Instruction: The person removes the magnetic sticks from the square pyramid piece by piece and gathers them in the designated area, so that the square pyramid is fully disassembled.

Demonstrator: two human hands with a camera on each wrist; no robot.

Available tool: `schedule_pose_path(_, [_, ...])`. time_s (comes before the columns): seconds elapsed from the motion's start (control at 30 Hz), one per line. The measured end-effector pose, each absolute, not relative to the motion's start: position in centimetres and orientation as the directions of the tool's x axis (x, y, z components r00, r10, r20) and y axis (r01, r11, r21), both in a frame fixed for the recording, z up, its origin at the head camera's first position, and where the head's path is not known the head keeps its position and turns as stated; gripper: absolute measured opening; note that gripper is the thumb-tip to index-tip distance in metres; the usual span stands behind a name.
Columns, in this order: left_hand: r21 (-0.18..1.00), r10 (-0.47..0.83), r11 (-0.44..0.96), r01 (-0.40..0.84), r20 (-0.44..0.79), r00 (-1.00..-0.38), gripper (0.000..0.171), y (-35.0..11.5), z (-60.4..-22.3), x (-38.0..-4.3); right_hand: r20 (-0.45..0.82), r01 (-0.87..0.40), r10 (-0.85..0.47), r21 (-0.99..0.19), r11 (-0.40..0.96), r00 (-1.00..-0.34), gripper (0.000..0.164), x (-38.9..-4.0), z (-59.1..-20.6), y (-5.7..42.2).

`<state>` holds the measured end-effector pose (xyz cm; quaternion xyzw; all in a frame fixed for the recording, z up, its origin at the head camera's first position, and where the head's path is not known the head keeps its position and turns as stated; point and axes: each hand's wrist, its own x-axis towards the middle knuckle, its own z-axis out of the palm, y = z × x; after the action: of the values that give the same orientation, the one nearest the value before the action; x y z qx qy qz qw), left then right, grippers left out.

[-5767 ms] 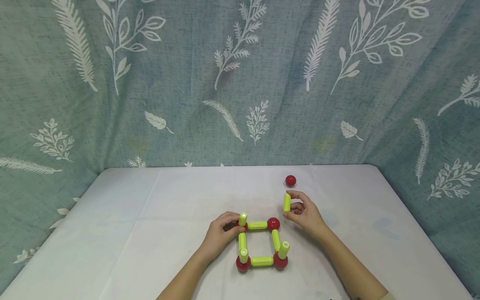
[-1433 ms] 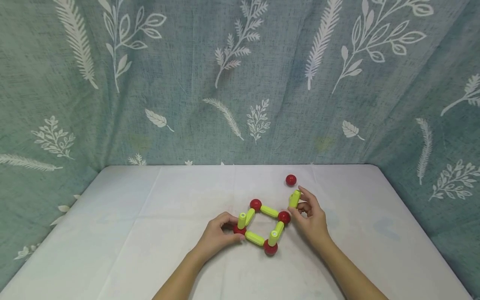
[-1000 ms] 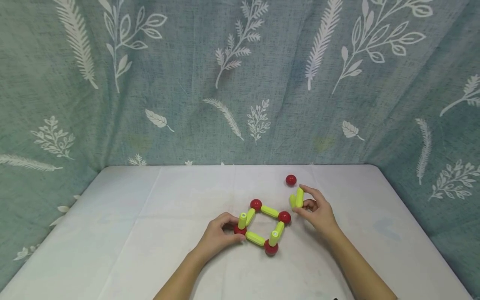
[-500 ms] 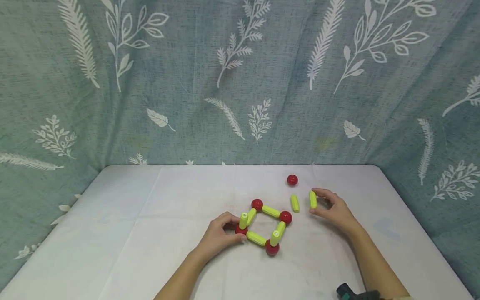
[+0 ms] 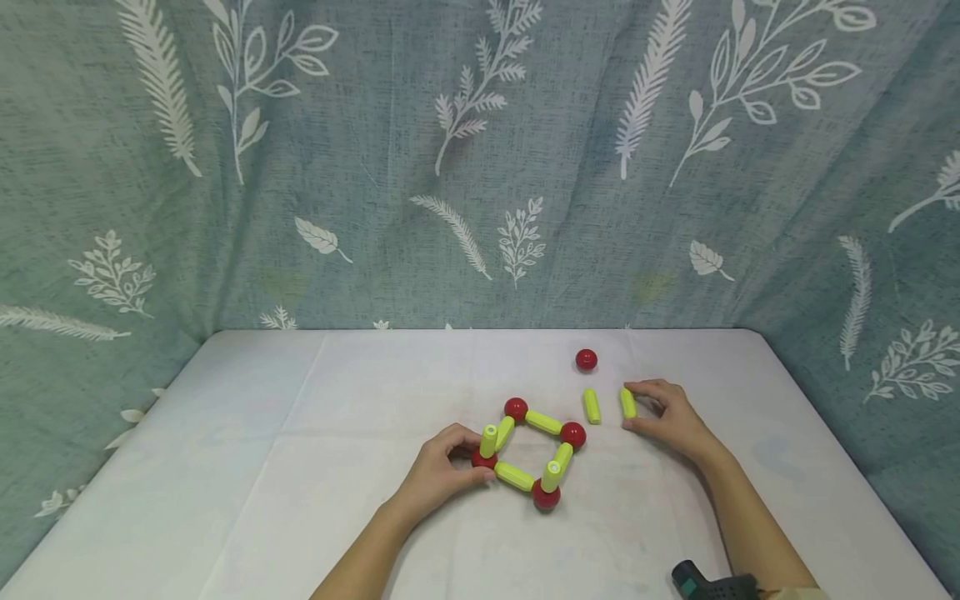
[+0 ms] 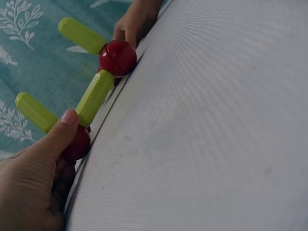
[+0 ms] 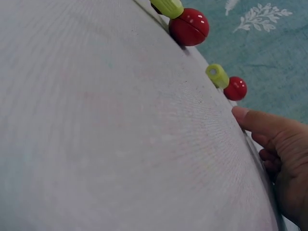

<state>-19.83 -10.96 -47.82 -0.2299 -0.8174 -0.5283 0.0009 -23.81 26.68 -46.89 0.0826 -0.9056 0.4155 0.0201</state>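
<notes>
A square of red balls and yellow-green rods lies on the table in the head view, with upright rods on its left and front balls. My left hand (image 5: 442, 465) grips the left red ball (image 5: 484, 459), an upright rod (image 5: 489, 441) rising from it. In the left wrist view my thumb lies along that ball, by the rod (image 6: 95, 97) joining it to another ball. To the square's right, my right hand (image 5: 667, 418) pinches a loose yellow-green rod (image 5: 627, 403) between thumb and forefinger, low over the table. The right wrist view hides this rod.
A second loose rod (image 5: 592, 407) lies between the square and my right hand. Behind it sits a single red ball (image 5: 587, 360). A leaf-patterned curtain (image 5: 420, 167) hangs behind the white table (image 5: 315, 450). A dark device (image 5: 712, 583) is on my right forearm.
The square has turned, and one of its three upright rods is off. A loose rod now lies on the table. My right hand has moved right and lower with another rod; my left stays put lately.
</notes>
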Motion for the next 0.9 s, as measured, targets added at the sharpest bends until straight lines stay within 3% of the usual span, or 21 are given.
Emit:
schedule_pose_path(0.3, [0.818, 0.422, 0.345, 0.460, 0.303, -0.855, 0.031, -11.13, -47.86, -19.80, 0.070, -0.136, -0.125, -0.730, 0.670, -0.990, 0.067, -23.77, -46.78, 26.46])
schedule_pose_path(0.63, [0.805, 0.410, 0.349, 0.479, 0.329, -0.851, 0.030, -11.20, -48.02, -19.85, 0.065, -0.129, -0.124, -0.762, 0.634, -0.990, 0.074, -23.67, -46.76, 26.36])
schedule_pose_path(0.9, [0.827, 0.349, 0.367, 0.426, 0.302, -0.887, 0.029, -10.85, -47.17, -19.40, 0.206, -0.209, -0.068, -0.806, 0.553, -0.976, 0.076, -23.00, -46.76, 25.96])
